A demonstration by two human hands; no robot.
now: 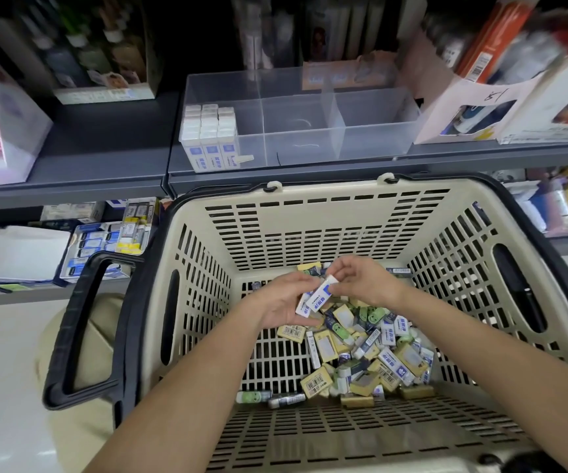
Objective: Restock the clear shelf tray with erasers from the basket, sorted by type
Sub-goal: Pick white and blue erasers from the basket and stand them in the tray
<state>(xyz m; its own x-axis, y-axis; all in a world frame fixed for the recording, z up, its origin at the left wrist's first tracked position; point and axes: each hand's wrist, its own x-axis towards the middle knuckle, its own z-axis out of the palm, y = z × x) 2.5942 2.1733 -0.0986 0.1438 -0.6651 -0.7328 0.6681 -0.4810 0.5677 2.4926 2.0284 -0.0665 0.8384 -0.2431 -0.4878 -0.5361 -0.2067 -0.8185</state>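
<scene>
Both my hands are inside the beige basket [327,213], above a heap of mixed erasers [361,356]: white-and-blue ones, yellow-boxed ones, green ones. My left hand [282,302] holds white-and-blue erasers [304,307] in its curled fingers. My right hand [361,281] pinches the top end of one white-and-blue eraser [323,293] that leans against those in the left hand. On the shelf above stands the clear tray [374,114] with dividers. Its left compartment holds rows of upright white-and-blue erasers [209,138]; the other compartments show no erasers.
The basket has a black rim and a black handle [81,322] folded out to the left. Boxed goods stand on the shelf left and right of the tray [463,110]. A lower shelf [71,244] carries more stationery boxes. The light floor lies at the lower left.
</scene>
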